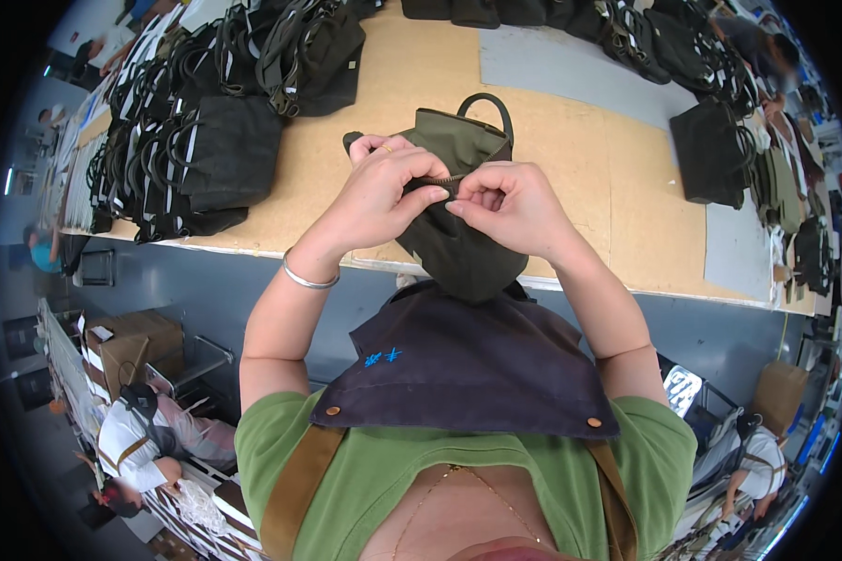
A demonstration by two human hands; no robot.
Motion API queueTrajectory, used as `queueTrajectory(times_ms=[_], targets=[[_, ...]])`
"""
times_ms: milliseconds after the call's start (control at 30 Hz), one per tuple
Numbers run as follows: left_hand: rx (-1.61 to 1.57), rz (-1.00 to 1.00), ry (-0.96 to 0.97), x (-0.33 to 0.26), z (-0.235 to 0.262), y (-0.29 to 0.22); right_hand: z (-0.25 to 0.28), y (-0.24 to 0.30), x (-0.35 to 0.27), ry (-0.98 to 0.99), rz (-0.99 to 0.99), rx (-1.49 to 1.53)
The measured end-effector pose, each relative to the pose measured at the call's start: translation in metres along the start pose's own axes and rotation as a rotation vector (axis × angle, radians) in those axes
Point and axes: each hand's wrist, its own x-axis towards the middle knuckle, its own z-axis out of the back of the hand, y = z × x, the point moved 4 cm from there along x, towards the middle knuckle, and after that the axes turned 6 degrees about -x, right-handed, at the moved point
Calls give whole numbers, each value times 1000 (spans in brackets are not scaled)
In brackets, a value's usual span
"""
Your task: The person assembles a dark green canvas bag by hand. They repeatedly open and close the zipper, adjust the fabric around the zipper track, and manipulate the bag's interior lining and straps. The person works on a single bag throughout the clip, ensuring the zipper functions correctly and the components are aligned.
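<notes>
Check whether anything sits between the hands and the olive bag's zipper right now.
Nothing visible does. Both the left hand and right hand already pinch the zipper at the top of the olive bag, held up above the table.

Both bare forearms rise from the near edge and converge at centre, the left hand (384,192), ringed and wearing a silver wrist bangle (307,278), pinching fingertip to fingertip against the curled right hand (513,206).
</notes>
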Motion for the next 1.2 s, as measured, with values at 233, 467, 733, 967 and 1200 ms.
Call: queueTrajectory(times_ms=[233, 467, 733, 967, 1200], targets=[[20, -23, 4, -3, -3, -2, 16, 15, 1, -19, 362, -377], [60, -159, 47, 0, 0, -12, 37, 9, 4, 242, 206, -696], [145, 28, 112, -4, 29, 22, 21, 20, 7, 248, 224, -628], [232, -165, 40, 2, -1, -9, 24, 21, 14, 271, 175, -641], [-2, -78, 122, 0, -1, -2, 37, 6, 18, 420, 103, -386]])
